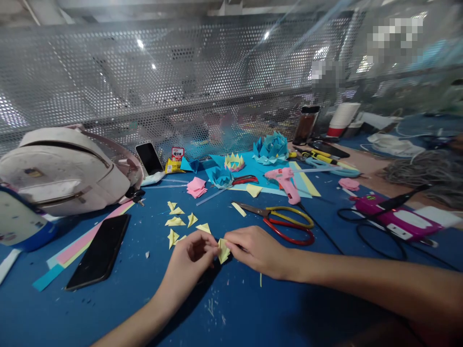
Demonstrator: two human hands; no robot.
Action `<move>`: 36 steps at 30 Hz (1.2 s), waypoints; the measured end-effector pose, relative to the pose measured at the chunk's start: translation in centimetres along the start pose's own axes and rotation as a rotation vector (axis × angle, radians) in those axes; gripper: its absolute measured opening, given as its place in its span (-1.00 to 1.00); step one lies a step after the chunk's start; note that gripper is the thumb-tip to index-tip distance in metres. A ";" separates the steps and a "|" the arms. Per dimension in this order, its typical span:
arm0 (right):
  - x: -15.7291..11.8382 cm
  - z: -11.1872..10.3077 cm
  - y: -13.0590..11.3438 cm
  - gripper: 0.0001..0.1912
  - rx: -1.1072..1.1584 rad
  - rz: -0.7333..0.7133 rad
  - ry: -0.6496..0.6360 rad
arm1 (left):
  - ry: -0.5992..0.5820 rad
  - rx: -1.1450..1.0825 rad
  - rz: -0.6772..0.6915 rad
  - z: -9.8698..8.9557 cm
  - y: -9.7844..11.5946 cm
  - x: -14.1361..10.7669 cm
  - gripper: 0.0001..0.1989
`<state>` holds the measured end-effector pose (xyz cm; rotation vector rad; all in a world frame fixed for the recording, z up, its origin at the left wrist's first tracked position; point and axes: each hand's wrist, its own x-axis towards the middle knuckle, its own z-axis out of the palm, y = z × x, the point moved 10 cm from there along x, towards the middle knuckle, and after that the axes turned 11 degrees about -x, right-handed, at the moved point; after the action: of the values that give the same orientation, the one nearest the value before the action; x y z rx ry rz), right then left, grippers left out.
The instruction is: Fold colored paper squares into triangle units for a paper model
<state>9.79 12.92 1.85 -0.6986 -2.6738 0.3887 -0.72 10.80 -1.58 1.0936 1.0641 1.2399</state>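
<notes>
Between my two hands is a small piece of folded yellow paper (pixel 223 251), held just above the blue table. My left hand (pixel 193 255) pinches its left edge with thumb and fingertips. From the other side, my right hand (pixel 258 250) grips its upper right edge, fingers pressed together. Several more folded yellow paper pieces (pixel 175 221) lie loose beyond my left hand. Scissors (pixel 278 219) with one yellow and one red handle rest just beyond my right hand, beside a narrow yellow paper strip (pixel 239 209).
A pink glue gun (pixel 285 180) lies on blue paper sheets near blue paper flowers (pixel 271 147). Pink paper pieces (pixel 197 187) are stacked mid-table. At left are a black phone (pixel 99 253) and a pale backpack (pixel 68 168). A magenta power strip (pixel 398 217) with black cables sits at right.
</notes>
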 end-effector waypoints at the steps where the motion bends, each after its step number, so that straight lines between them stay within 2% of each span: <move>1: 0.0 0.2 0.1 -0.66 0.027 0.006 -0.012 | 0.000 0.009 0.003 0.1 -0.1 -0.1 -0.79; 6: 0.1 0.6 -0.1 -0.66 0.117 -0.002 -0.054 | -0.005 0.032 0.010 0.4 -0.2 0.0 -0.71; 15: 0.0 0.4 0.7 -0.64 0.139 0.034 -0.075 | -0.007 -0.034 -0.022 -0.6 -0.5 0.9 -0.64; 20: 0.1 0.2 0.7 -0.64 0.149 0.030 -0.066 | -0.011 -0.034 -0.047 -0.5 -0.3 0.8 -0.59; 26: 0.1 0.4 0.7 -0.64 0.132 0.029 -0.067 | -0.013 -0.006 -0.076 -0.3 0.5 0.4 -0.58; 36: 0.1 0.3 0.6 -0.64 0.106 0.017 -0.047 | 0.028 -0.017 -0.032 -0.5 0.0 0.6 -0.63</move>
<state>9.80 13.41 1.46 -0.6893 -2.6695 0.5535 -1.19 11.43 -1.66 1.0455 1.0870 1.2402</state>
